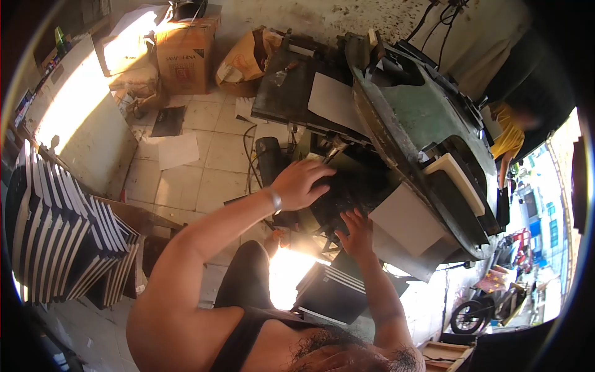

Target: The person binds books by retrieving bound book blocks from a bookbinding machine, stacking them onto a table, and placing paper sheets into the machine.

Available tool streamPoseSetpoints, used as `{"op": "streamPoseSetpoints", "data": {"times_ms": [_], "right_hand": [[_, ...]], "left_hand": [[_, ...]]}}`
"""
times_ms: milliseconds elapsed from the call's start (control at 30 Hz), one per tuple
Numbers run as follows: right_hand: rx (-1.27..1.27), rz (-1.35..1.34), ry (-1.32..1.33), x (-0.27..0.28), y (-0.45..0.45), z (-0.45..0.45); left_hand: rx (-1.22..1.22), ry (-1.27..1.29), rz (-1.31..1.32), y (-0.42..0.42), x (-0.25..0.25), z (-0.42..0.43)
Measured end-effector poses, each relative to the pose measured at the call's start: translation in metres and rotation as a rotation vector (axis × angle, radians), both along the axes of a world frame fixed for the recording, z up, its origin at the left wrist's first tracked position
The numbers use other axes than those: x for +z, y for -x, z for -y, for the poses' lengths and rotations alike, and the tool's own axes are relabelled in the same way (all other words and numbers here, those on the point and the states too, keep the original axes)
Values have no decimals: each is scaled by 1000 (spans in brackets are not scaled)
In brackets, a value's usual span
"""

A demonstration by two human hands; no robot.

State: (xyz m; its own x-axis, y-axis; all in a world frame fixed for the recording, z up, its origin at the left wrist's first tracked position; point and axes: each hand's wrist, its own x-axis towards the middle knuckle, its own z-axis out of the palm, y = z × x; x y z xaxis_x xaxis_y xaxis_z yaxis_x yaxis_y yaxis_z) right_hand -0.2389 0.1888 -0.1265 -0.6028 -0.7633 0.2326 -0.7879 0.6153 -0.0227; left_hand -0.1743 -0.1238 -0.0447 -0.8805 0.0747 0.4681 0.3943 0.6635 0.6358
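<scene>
My left hand (pixel 302 185), with a metal band on its wrist, hovers over or rests on a dark surface (pixel 353 192) in front of the machine. Its thumb and fingers are apart, and nothing shows between them. Lower and to the right, my right hand (pixel 356 233) has its fingers spread at the near edge of that dark area. A pale sheet (pixel 409 218) lies on the machine's ledge just right of it. Below my right forearm sits a stack of black-covered books (pixel 334 291). Whether either palm touches the dark surface, I cannot tell.
The large green-grey machine (pixel 421 118) fills the right side, with another pale sheet (pixel 338 102) on its side table. Tall stacks of dark books (pixel 68 235) stand at left. Boxes (pixel 183 59) line the back. A person in yellow (pixel 508 133) is at far right.
</scene>
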Motion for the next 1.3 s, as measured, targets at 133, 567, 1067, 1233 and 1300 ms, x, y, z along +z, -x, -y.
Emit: {"op": "streamPoseSetpoints", "data": {"times_ms": [133,567,1067,1233,1300], "right_hand": [[4,-1,-173,-25,16,-35],[-78,87,-17,-20,6,-25],[-64,59,74,-23,8,-28],[-57,33,81,-25,8,-27],[-43,15,93,-27,10,-27]], "left_hand": [[129,408,-128,116,8,-13],[227,786,505,297,42,1],[288,913,563,298,47,3],[275,825,511,280,52,1],[283,784,502,272,53,0]]}}
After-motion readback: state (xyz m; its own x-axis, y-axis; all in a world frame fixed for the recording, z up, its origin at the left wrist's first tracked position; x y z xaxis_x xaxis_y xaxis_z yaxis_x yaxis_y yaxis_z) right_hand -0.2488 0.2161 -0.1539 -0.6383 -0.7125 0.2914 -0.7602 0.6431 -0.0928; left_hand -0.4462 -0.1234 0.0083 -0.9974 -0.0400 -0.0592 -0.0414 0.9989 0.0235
